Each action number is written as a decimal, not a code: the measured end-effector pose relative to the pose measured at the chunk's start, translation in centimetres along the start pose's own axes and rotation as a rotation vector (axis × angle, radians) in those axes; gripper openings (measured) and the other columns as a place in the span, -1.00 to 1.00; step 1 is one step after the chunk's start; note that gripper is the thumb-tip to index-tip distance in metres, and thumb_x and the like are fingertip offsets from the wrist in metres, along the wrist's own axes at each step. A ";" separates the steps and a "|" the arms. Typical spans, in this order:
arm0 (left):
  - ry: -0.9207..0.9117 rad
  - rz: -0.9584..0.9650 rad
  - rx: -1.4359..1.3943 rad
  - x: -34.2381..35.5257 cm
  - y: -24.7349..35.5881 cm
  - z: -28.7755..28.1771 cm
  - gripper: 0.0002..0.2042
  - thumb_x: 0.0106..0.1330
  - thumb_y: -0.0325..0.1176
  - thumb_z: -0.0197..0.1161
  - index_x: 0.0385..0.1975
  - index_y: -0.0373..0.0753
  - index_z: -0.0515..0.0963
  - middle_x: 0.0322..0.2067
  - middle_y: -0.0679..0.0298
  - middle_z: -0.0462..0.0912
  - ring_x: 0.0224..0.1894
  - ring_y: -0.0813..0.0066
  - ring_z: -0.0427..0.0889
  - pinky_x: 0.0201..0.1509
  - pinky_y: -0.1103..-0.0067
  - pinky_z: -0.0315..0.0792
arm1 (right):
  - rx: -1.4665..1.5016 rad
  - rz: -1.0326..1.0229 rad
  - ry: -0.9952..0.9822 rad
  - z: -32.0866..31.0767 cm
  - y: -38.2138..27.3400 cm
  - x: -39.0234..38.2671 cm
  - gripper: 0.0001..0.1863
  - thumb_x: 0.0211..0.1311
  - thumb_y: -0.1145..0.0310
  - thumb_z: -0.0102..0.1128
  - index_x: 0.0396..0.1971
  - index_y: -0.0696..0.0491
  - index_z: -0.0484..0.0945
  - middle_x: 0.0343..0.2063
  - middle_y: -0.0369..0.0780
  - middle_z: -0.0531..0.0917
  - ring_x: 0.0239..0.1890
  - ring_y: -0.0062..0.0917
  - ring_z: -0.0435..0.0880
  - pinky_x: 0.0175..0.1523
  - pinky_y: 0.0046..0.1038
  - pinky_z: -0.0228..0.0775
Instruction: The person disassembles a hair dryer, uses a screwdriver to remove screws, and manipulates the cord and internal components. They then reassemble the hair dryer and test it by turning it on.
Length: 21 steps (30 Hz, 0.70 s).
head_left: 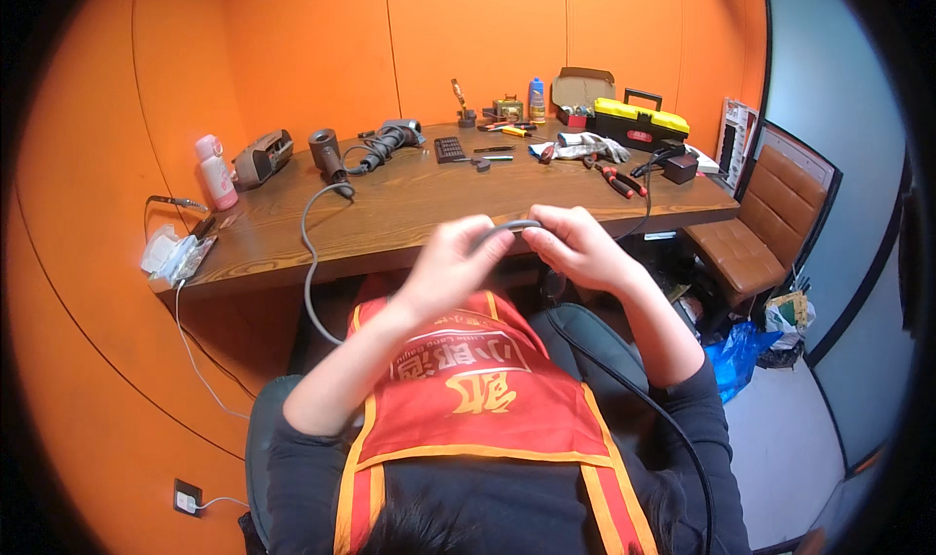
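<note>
My left hand (450, 260) and right hand (582, 247) both grip the grey cord (511, 225), bowed between them; best, I judge, to bend it gently, thumbs close together.

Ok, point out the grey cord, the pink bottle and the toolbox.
Grey cord (509, 225): head view, curved stretch being held.
Pink bottle (216, 174): head view, middle of its body.
Toolbox (636, 130): head view, black front side.
</note>
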<state>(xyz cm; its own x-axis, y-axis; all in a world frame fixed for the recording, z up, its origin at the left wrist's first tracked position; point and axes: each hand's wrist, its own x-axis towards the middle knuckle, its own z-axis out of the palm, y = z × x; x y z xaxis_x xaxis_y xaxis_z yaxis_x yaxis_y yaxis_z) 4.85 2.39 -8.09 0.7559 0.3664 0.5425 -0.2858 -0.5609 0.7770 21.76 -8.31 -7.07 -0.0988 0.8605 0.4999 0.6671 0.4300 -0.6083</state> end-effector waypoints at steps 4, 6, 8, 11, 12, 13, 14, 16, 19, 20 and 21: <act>-0.015 0.059 -0.283 -1.5 4.3 -3.1 -0.78 0.21 -0.36 0.16 -0.68 -0.19 0.40 -0.70 0.61 0.26 -0.64 0.88 0.13 -0.61 0.79 -0.02 | 0.247 -0.035 0.001 -0.4 -0.2 -1.4 -0.87 0.18 0.40 0.09 -0.42 0.16 0.46 -0.51 -0.32 0.58 -0.51 -0.72 0.48 -0.40 -0.67 0.34; 0.085 0.149 -0.247 -1.7 6.2 -4.4 -0.75 0.24 -0.25 0.11 -0.63 -0.16 0.32 -0.79 0.55 0.08 -0.76 0.79 0.00 -0.71 0.71 -0.16 | 0.157 -0.137 0.046 -1.1 -0.1 -2.8 -0.87 0.16 0.41 0.11 -0.40 0.17 0.48 -0.48 -0.29 0.60 -0.50 -0.72 0.50 -0.39 -0.69 0.37; 0.184 0.225 -0.251 -2.0 7.7 -5.7 -0.69 0.29 -0.26 0.05 -0.69 -0.12 0.21 -0.80 0.52 0.00 -0.78 0.76 -0.05 -0.73 0.71 -0.16 | 0.131 0.344 -0.148 -2.9 0.1 -4.7 -0.84 0.13 0.40 0.08 -0.38 0.19 0.52 -0.39 -0.22 0.62 -0.40 -0.67 0.57 -0.38 -0.60 0.45; 0.169 0.347 -0.428 -2.3 9.3 -7.3 -0.68 0.31 -0.28 0.03 -0.69 -0.12 0.20 -0.80 0.51 -0.03 -0.78 0.76 -0.07 -0.74 0.71 -0.17 | 0.032 0.476 -0.158 -2.5 2.7 -5.6 -0.59 0.07 0.43 0.12 -0.03 0.14 0.38 -0.24 -0.11 0.58 -0.27 -0.54 0.59 -0.30 -0.55 0.49; 0.167 0.381 -0.493 -2.4 9.8 -7.7 -0.70 0.31 -0.29 0.04 -0.69 -0.13 0.24 -0.80 0.52 -0.03 -0.78 0.76 -0.08 -0.73 0.71 -0.18 | 0.004 0.454 -0.230 -1.7 4.0 -5.5 -0.51 0.03 0.43 0.15 0.03 0.08 0.34 -0.21 -0.14 0.57 -0.24 -0.48 0.58 -0.22 -0.51 0.49; 0.242 0.397 -0.468 -2.7 10.2 -8.0 -0.69 0.32 -0.28 0.03 -0.68 -0.14 0.23 -0.80 0.51 -0.02 -0.77 0.77 -0.07 -0.73 0.70 -0.18 | -0.071 0.262 -0.277 -0.3 5.6 -5.2 -0.52 0.02 0.43 0.17 0.02 0.06 0.34 -0.25 -0.17 0.58 -0.25 -0.48 0.59 -0.21 -0.51 0.47; 0.218 0.449 -0.510 -2.9 10.6 -8.5 -0.69 0.33 -0.25 0.01 -0.68 -0.14 0.24 -0.79 0.50 -0.05 -0.77 0.76 -0.08 -0.73 0.71 -0.18 | -0.128 0.156 -0.358 1.2 7.1 -5.0 -0.52 0.01 0.43 0.18 0.01 0.05 0.35 -0.29 -0.19 0.59 -0.27 -0.48 0.59 -0.21 -0.50 0.46; 0.288 0.527 -0.679 -3.5 11.4 -9.6 -0.65 0.33 -0.23 0.01 -0.72 -0.12 0.19 -0.79 0.50 -0.09 -0.77 0.75 -0.11 -0.74 0.70 -0.19 | -0.352 0.389 -0.475 2.7 9.7 -4.7 -0.50 -0.04 0.39 0.23 -0.02 0.00 0.34 -0.41 -0.20 0.60 -0.34 -0.45 0.59 -0.21 -0.44 0.41; 0.318 0.549 -0.736 -4.4 12.4 -11.8 -0.57 0.34 -0.26 -0.01 -0.79 -0.09 0.03 -0.79 0.49 -0.12 -0.77 0.72 -0.17 -0.73 0.69 -0.21 | -0.264 0.312 -0.338 3.6 11.6 -5.1 -0.51 0.01 0.44 0.18 0.00 0.01 0.29 -0.48 -0.18 0.60 -0.41 -0.45 0.59 -0.30 -0.48 0.39; 0.353 0.579 -0.749 -4.7 12.3 -12.3 -0.57 0.34 -0.26 -0.02 -0.78 -0.10 0.03 -0.79 0.49 -0.13 -0.77 0.72 -0.18 -0.73 0.69 -0.21 | -0.238 0.355 -0.326 3.4 11.8 -5.4 -0.50 0.02 0.44 0.16 0.01 0.00 0.27 -0.49 -0.18 0.60 -0.43 -0.45 0.59 -0.30 -0.49 0.39; 0.330 0.571 -0.793 -4.9 12.1 -12.8 -0.57 0.35 -0.28 -0.03 -0.78 -0.10 0.03 -0.79 0.49 -0.13 -0.77 0.72 -0.18 -0.72 0.69 -0.22 | -0.226 0.304 -0.304 3.0 11.7 -5.7 -0.41 0.05 0.48 0.11 0.13 -0.06 0.17 -0.50 -0.16 0.59 -0.44 -0.37 0.59 -0.30 -0.43 0.40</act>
<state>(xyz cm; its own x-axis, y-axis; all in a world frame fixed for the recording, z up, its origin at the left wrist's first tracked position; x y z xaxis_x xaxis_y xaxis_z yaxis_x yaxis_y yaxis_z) -9.84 3.31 2.78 0.2204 0.4519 0.8644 -0.9483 -0.1083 0.2984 27.90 -7.38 -18.94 -0.0634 0.9932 0.0973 0.8395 0.1058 -0.5330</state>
